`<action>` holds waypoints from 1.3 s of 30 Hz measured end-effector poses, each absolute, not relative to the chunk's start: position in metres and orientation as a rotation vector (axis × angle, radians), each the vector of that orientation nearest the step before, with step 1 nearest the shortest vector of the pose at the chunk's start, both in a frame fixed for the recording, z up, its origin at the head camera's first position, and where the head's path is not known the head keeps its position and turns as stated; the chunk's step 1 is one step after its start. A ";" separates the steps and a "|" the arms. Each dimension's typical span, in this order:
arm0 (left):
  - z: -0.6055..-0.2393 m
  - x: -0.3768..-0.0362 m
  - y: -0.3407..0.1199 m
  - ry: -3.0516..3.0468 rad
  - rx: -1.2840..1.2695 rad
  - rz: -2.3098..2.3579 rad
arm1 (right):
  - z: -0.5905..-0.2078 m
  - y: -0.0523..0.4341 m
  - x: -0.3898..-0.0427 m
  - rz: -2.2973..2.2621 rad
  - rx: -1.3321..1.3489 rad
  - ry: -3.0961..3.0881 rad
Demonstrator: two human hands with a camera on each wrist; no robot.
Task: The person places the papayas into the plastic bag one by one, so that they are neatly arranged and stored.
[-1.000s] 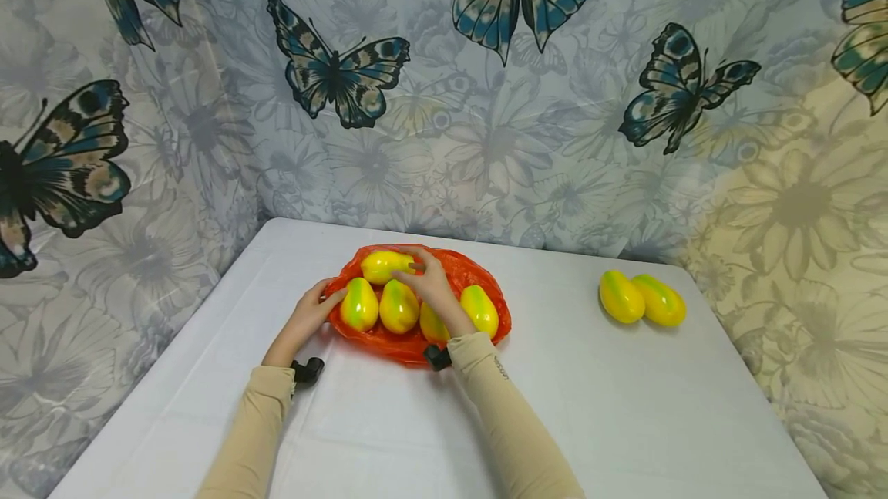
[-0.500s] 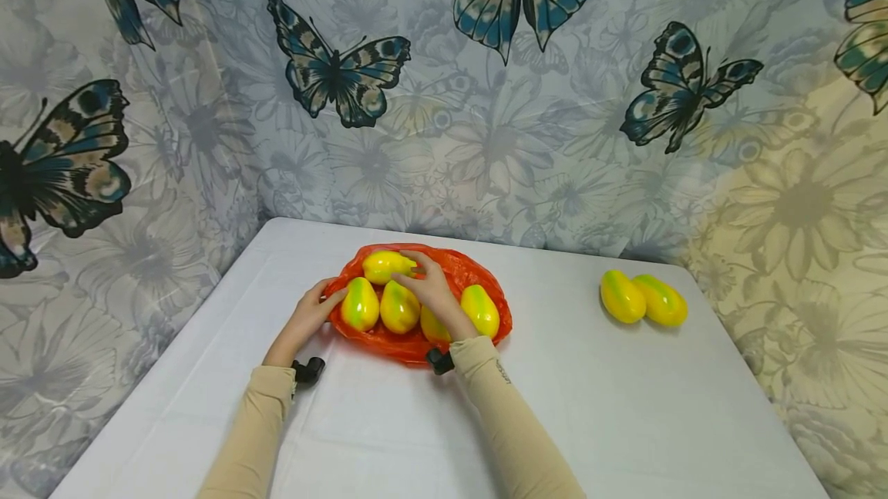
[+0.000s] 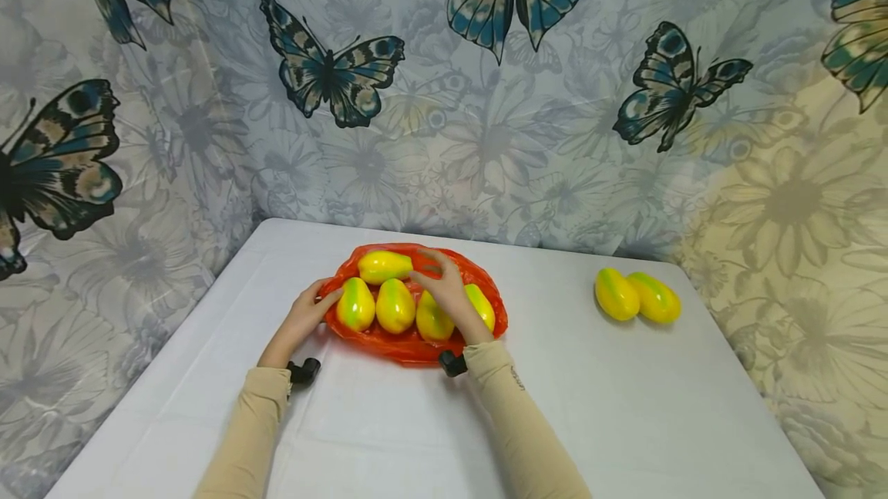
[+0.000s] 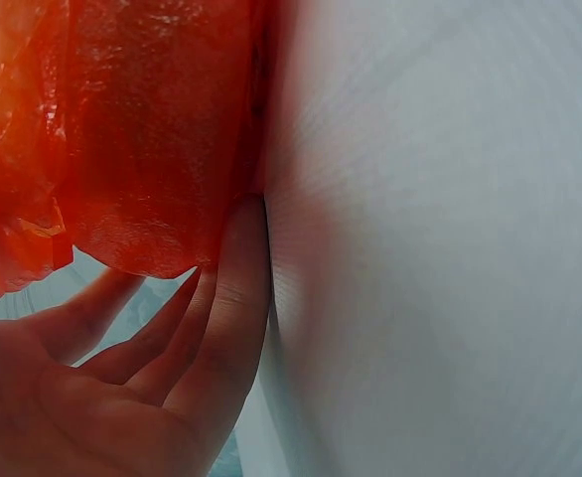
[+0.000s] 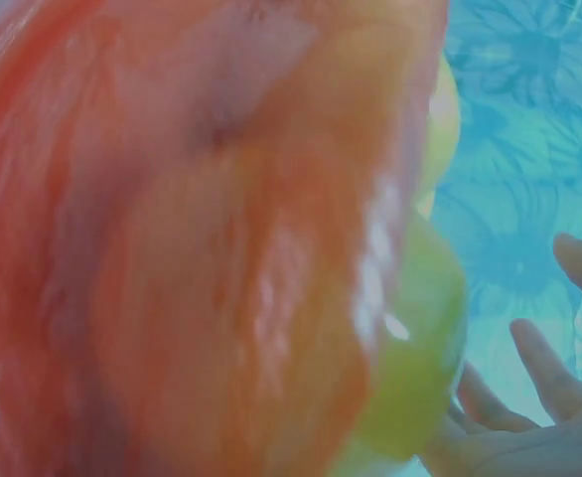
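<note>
A red plastic bag [image 3: 388,345] lies spread out like a shallow nest, holding several glossy yellow pear-shaped fruits with green streaks. One fruit [image 3: 381,267] lies on its side at the back; the others stand in a row before it. My left hand [image 3: 301,318] rests against the bag's left side, its fingers [image 4: 236,298] fairly straight along the red film near the tabletop. Over the bag's right half hovers my right hand [image 3: 449,289], fingers spread, just right of the back fruit's narrow end. Its forearm partly covers the rightmost fruit [image 3: 483,305].
Two more such fruits, a left one [image 3: 617,295] and a right one [image 3: 655,298], touch each other at the table's right. A white cloth covers the table [image 3: 375,429]. Butterfly-patterned fabric [image 3: 486,152] closes off the back and sides.
My right hand has come away from the back fruit's narrow end, shifting slightly right. More of the fruits under it shows. My left hand stays at the bag's side.
</note>
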State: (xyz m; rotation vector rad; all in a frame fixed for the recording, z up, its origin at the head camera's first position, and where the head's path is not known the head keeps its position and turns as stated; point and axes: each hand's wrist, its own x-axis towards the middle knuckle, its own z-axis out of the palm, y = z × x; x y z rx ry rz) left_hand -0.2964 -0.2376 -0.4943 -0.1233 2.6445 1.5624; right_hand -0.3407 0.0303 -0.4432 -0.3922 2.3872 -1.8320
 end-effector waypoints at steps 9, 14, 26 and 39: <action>-0.495 -0.296 -0.239 2.633 -0.133 1.586 | -0.444 0.051 -0.340 -1.904 -0.326 2.314; -0.495 -0.297 -0.241 2.677 -0.123 1.553 | -0.443 0.062 -0.340 -1.894 -0.323 2.387; -0.493 -0.296 -0.242 2.666 -0.145 1.542 | -0.439 0.091 -0.348 -1.911 -0.293 2.446; -0.495 -0.296 -0.237 2.636 -0.121 1.583 | -0.441 0.136 -0.352 -1.867 -0.192 2.520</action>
